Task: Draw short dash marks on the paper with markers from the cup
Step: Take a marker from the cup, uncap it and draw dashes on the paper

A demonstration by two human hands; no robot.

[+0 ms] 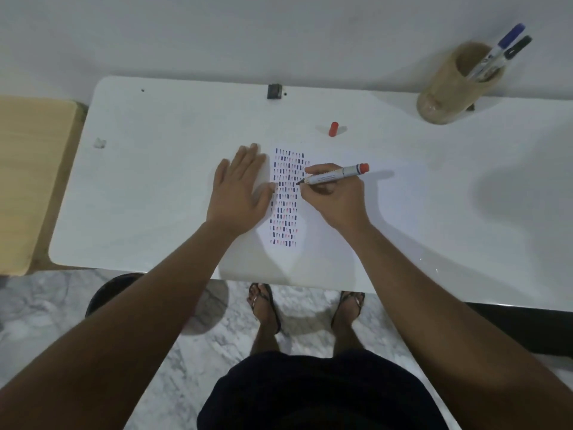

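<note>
A white sheet of paper (328,240) lies on the white table (155,187), covered in the middle with rows of short blue, black and red dashes (286,197). My right hand (336,198) grips a red-ended marker (336,175), its tip touching the paper at the right edge of the dash rows. My left hand (240,189) rests flat, fingers spread, on the paper's left part. The marker's red cap (333,129) stands on the table beyond the paper. A tan cup (455,85) at the far right holds a blue marker (504,45) and a black marker (514,49).
A small dark block (274,91) sits at the table's far edge against the wall. A crumpled white scrap (99,143) lies at the left. A wooden surface (31,181) adjoins the table's left side. A dark round stool (108,293) and my feet are below the front edge.
</note>
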